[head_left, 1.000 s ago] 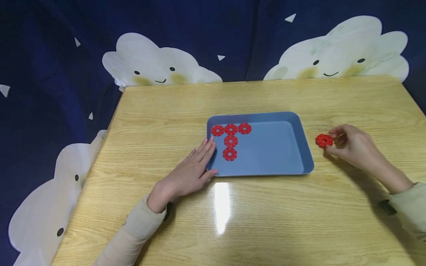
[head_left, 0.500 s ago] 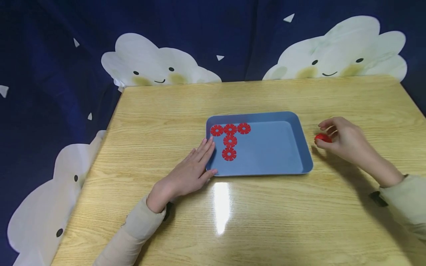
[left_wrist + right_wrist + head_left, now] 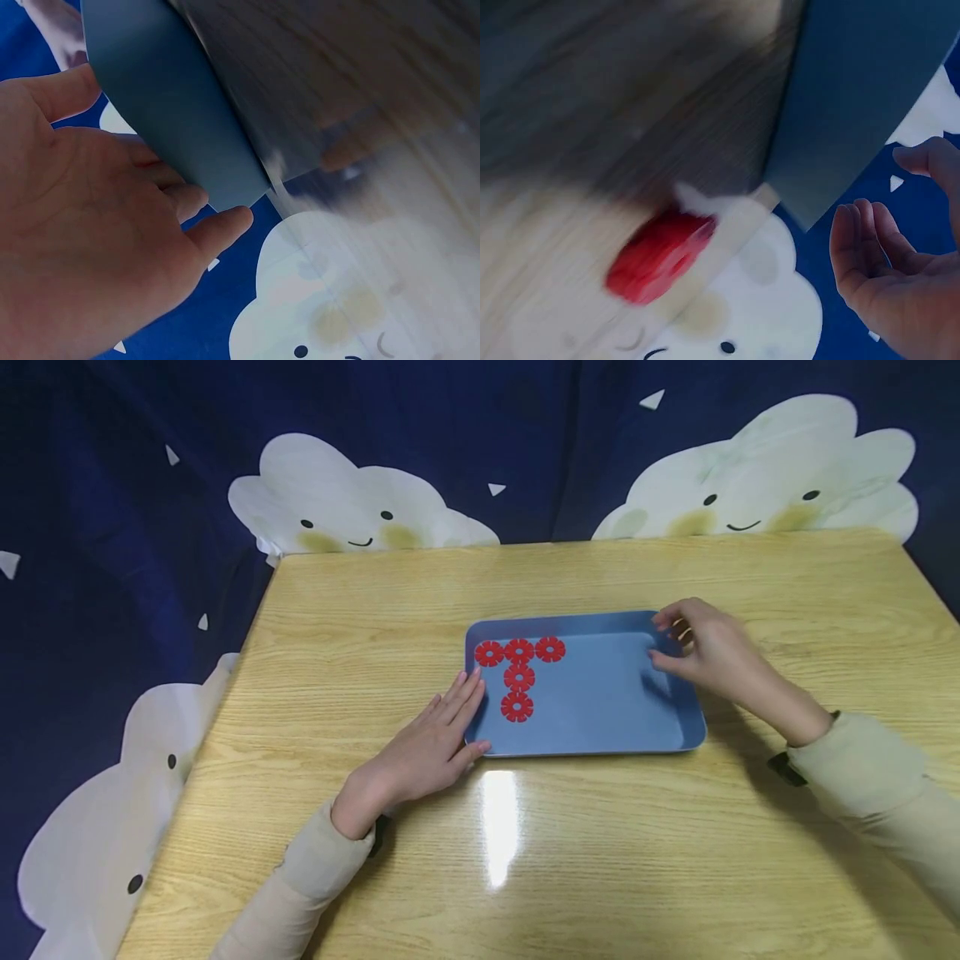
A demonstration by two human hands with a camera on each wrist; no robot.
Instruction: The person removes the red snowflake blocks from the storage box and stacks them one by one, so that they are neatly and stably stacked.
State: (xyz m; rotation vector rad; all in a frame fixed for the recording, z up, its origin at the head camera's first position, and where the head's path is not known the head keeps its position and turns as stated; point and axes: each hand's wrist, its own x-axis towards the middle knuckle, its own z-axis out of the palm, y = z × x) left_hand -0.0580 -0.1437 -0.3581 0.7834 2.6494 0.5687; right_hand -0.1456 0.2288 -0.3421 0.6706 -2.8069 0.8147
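Several red notched plastic discs lie in the left part of the blue tray, laid out like a letter T. My left hand rests along the tray's left rim with its fingers straight. Over the tray's right rim hovers my right hand; its thumb and fingers are apart with nothing between them. In the right wrist view, one more red disc, blurred, lies on the table beside the tray wall. The right hand covers that disc in the head view.
The wooden table extends all around the tray. A dark blue curtain with white smiling clouds hangs along the back and left. Glare shows on the tabletop in front of the tray.
My right hand has let go of the red disc beside the tray and moved left and away from me, over the right rim. The left hand and the discs in the tray have stayed put.
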